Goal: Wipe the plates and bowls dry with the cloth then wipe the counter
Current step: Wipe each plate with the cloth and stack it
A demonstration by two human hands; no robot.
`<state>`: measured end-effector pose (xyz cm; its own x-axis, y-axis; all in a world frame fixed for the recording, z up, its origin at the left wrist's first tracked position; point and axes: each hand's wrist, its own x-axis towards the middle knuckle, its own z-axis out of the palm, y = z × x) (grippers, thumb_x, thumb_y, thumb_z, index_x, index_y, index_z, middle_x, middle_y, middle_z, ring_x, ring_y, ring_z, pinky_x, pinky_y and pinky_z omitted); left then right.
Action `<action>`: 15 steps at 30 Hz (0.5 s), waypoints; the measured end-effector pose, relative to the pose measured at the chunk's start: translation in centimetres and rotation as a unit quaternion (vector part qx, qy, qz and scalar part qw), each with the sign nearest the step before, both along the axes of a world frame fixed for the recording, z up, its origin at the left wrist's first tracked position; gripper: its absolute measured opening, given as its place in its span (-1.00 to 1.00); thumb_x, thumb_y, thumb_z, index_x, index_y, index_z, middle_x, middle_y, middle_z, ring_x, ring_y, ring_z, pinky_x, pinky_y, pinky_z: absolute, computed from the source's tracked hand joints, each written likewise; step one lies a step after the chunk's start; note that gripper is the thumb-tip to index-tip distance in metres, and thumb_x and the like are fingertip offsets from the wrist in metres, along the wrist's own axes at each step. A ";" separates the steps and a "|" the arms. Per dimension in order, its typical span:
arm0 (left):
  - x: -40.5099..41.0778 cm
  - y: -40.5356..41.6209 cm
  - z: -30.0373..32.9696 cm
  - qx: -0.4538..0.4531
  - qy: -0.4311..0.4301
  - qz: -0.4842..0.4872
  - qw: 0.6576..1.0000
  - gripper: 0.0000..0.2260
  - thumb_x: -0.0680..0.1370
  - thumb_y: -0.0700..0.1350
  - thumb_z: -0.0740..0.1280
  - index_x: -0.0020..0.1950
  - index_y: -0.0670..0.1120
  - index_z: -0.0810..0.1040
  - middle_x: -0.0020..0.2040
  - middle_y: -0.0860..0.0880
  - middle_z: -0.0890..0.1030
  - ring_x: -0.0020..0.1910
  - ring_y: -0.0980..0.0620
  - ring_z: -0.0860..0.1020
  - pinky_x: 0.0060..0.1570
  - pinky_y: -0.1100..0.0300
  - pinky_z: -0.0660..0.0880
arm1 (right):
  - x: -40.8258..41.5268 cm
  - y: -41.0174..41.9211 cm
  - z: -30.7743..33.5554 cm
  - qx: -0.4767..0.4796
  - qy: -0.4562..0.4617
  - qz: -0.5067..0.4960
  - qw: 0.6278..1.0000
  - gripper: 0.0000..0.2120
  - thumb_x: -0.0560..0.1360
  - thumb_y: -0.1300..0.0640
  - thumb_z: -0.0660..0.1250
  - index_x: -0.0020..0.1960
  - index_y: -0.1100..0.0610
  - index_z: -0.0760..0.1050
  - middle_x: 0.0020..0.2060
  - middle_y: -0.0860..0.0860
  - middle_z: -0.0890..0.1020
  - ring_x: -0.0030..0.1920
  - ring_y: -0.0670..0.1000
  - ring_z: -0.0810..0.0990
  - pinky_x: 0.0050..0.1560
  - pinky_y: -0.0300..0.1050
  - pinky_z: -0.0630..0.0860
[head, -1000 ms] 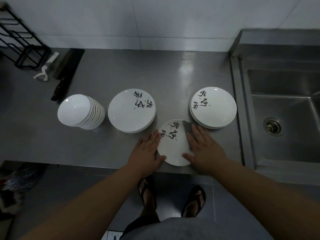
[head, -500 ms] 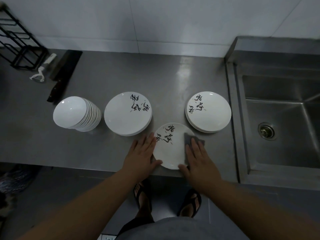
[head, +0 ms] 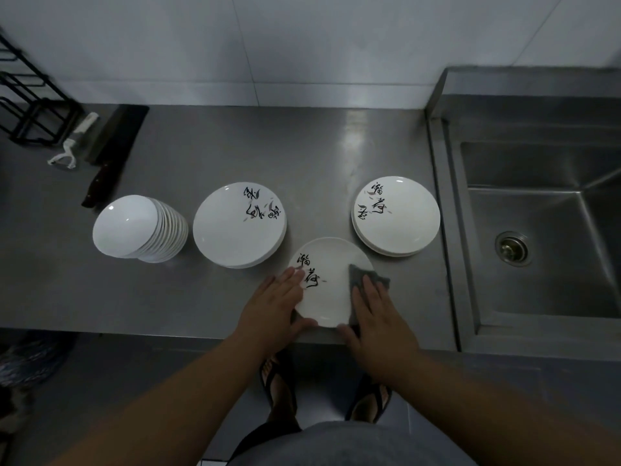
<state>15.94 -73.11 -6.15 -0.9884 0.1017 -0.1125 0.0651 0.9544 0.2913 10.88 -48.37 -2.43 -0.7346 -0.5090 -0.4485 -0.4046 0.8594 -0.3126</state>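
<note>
A white plate (head: 331,274) with black brush lettering lies at the front edge of the steel counter (head: 208,153). My left hand (head: 274,309) grips the plate's left rim, thumb under the front edge. My right hand (head: 376,317) lies flat on a grey cloth (head: 358,277) pressed onto the plate's right side. A stack of lettered plates (head: 396,215) stands to the right, a stack of larger lettered plates (head: 238,225) to the left, and a leaning stack of plain white bowls (head: 137,228) further left.
A steel sink (head: 544,230) with a drain sits right of the counter. At the back left lie a dark cleaver (head: 112,153), a white peeler (head: 72,146) and a black wire rack (head: 30,105). My sandalled feet show below the counter edge.
The cloth under my right hand has slid from the plate's far right rim down along its right side. The plate has turned a little under my left hand. The camera view shifted.
</note>
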 end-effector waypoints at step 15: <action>0.6 2.4 1.5 -0.028 0.010 -0.004 1.000 -0.47 0.37 0.42 0.26 0.15 0.08 0.58 0.26 0.02 0.52 0.28 -0.09 0.46 0.25 -0.08 0.34 | -0.8 1.0 -0.1 -0.013 -0.016 0.031 0.999 -0.09 0.50 -0.44 -0.22 0.68 0.09 -0.01 0.67 0.07 -0.14 0.66 0.11 -0.19 0.62 0.04 -0.09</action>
<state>16.53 -70.71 -4.60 -0.9899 0.1033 -0.0974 0.0778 0.9686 0.2363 10.07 -47.38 -2.57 -0.6868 -0.5651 -0.4572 -0.4472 0.8244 -0.3471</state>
